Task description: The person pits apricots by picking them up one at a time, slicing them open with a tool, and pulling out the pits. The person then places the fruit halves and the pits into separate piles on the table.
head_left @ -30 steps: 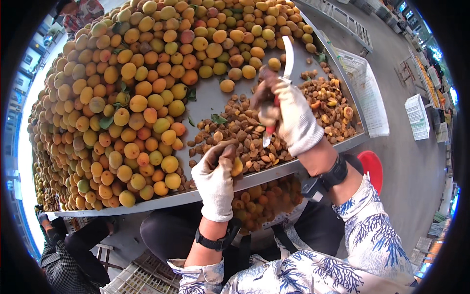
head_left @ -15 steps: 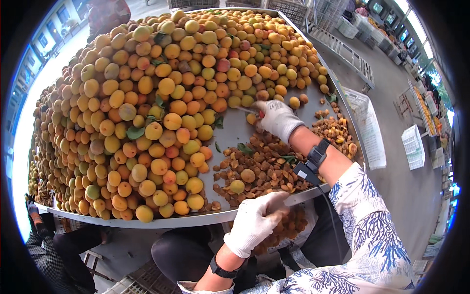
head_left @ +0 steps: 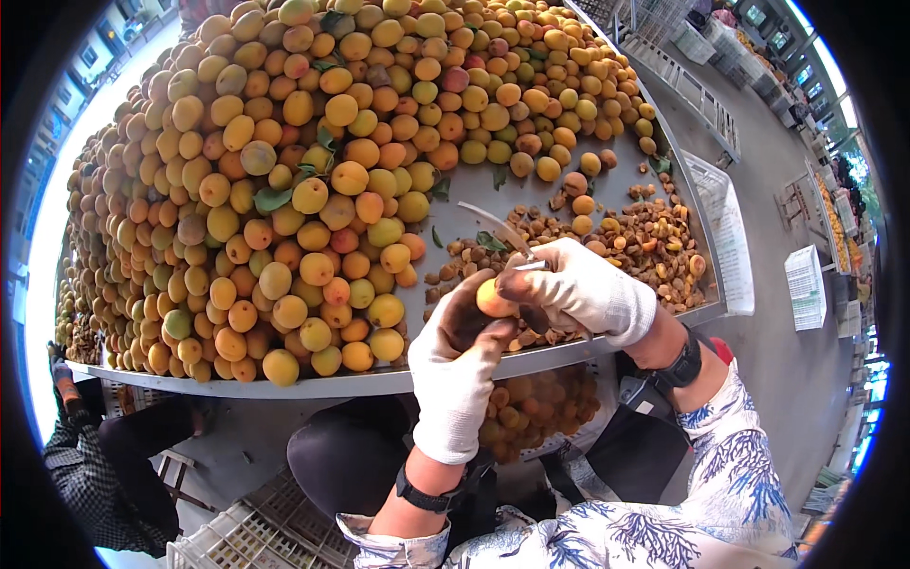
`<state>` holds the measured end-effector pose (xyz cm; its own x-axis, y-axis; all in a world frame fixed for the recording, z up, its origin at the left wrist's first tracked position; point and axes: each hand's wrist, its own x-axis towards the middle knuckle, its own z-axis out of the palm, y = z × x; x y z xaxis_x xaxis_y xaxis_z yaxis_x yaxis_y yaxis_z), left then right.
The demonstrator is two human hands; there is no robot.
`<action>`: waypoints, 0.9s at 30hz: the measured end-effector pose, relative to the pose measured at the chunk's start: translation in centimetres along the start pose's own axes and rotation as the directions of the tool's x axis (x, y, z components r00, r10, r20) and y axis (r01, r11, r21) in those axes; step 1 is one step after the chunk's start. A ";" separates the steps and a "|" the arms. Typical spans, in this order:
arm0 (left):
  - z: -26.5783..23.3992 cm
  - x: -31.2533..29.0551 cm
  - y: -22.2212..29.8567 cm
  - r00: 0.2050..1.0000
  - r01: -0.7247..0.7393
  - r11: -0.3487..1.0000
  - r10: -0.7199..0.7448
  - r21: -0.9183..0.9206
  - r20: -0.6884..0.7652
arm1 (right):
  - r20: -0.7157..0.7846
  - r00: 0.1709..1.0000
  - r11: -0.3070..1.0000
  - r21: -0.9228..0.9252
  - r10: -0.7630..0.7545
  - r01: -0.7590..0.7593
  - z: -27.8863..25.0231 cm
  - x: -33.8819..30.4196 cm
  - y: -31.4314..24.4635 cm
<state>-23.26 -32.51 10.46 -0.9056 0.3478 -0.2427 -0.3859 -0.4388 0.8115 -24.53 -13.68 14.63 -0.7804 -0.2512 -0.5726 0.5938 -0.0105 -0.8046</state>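
Note:
Above the table's near edge, my gloved left hand (head_left: 453, 365) is closed around a yellow-orange apricot (head_left: 495, 300), its thumb and fingertips stained dark. My gloved right hand (head_left: 592, 292) is right beside it, gripping a thin curved knife (head_left: 495, 224) whose blade sticks out up and to the left. The fingers of that hand hide the knife's handle, and its fingertips touch or nearly touch the apricot. A big heap of apricots (head_left: 313, 199) covers the left and far part of the metal table (head_left: 455, 218). Brown pits (head_left: 654, 242) lie spread behind my hands.
Below the table edge, between my knees, a crate holds apricot pieces (head_left: 540, 408). White plastic crates (head_left: 716, 232) stand on the floor to the right, and another crate (head_left: 275, 526) sits at the lower left. A co-worker's sleeve (head_left: 81, 474) shows at the far left.
My right hand has come back from the far pits toward me, bringing an apricot and the knife. My left hand has risen to meet it and now holds the apricot.

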 end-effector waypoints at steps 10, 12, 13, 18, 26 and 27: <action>-0.4 0.4 -0.9 0.997 0.047 0.996 -0.051 0.074 0.056 | -0.121 0.934 0.936 0.068 -0.335 0.344 0.5 -1.2 2.7; 0.0 0.4 -0.7 0.991 0.042 0.997 -0.033 -0.067 0.131 | -0.105 0.938 0.942 0.017 -0.330 0.334 0.3 -0.9 3.3; 0.2 0.6 -0.9 0.990 0.048 0.997 -0.039 -0.065 0.133 | -0.110 0.938 0.943 0.021 -0.328 0.332 0.3 -0.9 3.5; -0.7 1.0 -1.8 0.995 0.033 0.996 -0.024 -0.087 0.101 | -0.157 0.924 0.936 -0.002 -0.349 0.353 1.0 -0.7 3.6; -1.3 1.2 -2.1 0.996 -0.006 0.959 -0.019 -0.284 -0.087 | -0.117 0.867 0.754 -0.558 -0.484 0.346 2.2 -2.2 4.4; -1.3 1.1 -1.9 0.995 -0.014 0.959 -0.013 -0.284 -0.094 | -0.120 0.873 0.748 -0.578 -0.473 0.326 2.6 -2.0 4.6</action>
<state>-23.80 -32.39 7.93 -0.9131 0.2736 -0.3023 -0.4068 -0.6612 0.6303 -19.77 -15.74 12.48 -0.9855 -0.0984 -0.1380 0.0763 0.4695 -0.8797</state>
